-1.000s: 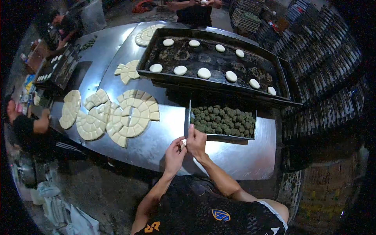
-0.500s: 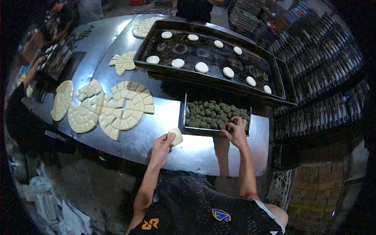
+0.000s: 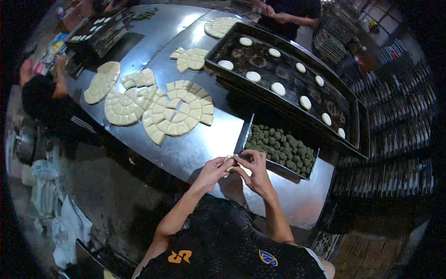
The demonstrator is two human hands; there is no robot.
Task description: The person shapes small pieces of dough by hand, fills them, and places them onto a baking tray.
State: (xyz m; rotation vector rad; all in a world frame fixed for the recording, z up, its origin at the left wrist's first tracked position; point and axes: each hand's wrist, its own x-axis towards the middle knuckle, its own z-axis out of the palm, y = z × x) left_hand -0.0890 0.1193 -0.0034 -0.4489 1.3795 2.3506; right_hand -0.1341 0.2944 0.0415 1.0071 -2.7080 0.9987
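My left hand is closed on a pale piece of dough over the front of the metal table. My right hand meets it there, thumb and fingers pinched at the dough's edge. Something dark shows between the fingertips, mostly hidden. Just beyond my right hand stands a metal tray of dark green filling balls. A large black baking tray lies behind it, with several round white dough pieces set in rows.
Rounds of dough cut into pieces lie on the metal table to the left. A co-worker stands at the left edge, another person across the table. Stacked trays rise on the right.
My right hand has left the filling tray and come to the dough in my left hand. The left hand has moved a little right. The whole view has turned.
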